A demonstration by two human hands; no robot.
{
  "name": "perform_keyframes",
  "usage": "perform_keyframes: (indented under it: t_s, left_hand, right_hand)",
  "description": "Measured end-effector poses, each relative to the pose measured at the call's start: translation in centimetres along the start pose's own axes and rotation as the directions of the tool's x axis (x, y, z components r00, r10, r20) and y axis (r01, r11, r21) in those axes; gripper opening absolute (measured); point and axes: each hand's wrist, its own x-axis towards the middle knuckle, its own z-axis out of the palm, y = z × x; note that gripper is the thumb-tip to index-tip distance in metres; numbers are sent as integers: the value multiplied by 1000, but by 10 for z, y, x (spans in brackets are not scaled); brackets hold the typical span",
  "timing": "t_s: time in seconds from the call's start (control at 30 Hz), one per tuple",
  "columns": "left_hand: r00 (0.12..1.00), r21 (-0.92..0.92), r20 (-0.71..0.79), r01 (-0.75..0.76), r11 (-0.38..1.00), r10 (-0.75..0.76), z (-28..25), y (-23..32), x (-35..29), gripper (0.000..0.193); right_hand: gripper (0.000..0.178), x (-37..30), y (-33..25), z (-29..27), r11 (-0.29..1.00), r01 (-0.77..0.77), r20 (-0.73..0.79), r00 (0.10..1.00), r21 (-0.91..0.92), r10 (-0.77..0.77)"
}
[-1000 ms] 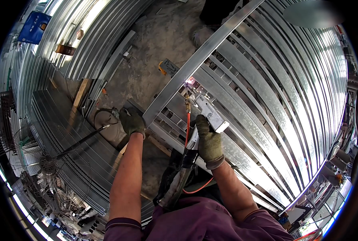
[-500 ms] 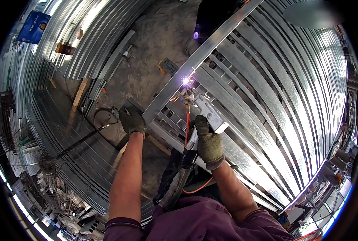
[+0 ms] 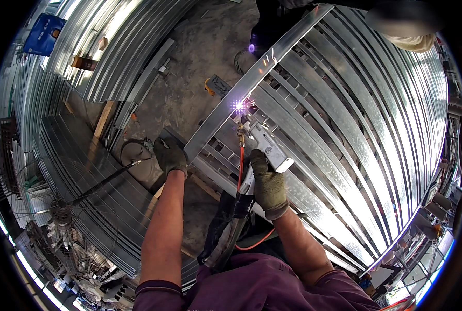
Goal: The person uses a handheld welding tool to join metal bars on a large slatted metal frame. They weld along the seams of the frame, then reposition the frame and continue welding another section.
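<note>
A handheld welding gun (image 3: 270,147), silver and boxy with an orange hose, is gripped in my gloved right hand (image 3: 268,181). Its nozzle points at a bright violet-white weld spot (image 3: 239,105) on the inner side of a long flat steel bar (image 3: 218,119), and small sparks spray there. This bar edges a metal frame filled with many parallel galvanized slats (image 3: 314,129). My gloved left hand (image 3: 170,156) is closed at the frame's near left corner, beside a dark flat metal piece (image 3: 174,136); its fingertips are partly hidden.
Stacked metal profiles (image 3: 122,46) lie at upper left, with a blue bag (image 3: 44,35) and brown bottle (image 3: 83,63) on them. A wire-cage fan (image 3: 62,205) stands at left. An orange-and-grey tool (image 3: 218,85) lies beyond the bar. Dark clothing of another person (image 3: 277,26) shows at the top.
The weld glow stays at almost the same spot, now with more sparks and orange streaks along the bar. My hands barely moved. Something cream-coloured has come into view at top right.
</note>
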Motion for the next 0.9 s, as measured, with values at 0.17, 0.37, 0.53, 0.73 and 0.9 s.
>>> perform_keyframes:
  t_s: [0.17,0.37,0.53,0.73,0.9]
  left_hand:
    - [1000,0,14,23,1000,-23,-2,4,-1,61]
    - [1000,7,11,27,1000,-28,-3,6,-2,61]
    - [999,-27,-18,29,999,-29,-4,10,-5,60]
    - [1000,-29,-16,8,1000,-8,0,2,-2,60]
    - [1000,-7,-17,3,1000,-3,0,2,-1,61]
  right_hand:
    - [24,0,5,-3,998,10,12,1000,-66,-9]
    - [26,-1,8,-3,998,17,14,1000,-68,-16]
    - [28,-3,2,-2,997,-21,10,1000,-74,22]
    - [25,-3,5,-1,997,-8,6,1000,-71,9]
    - [25,-3,9,-2,998,-22,14,1000,-63,23]
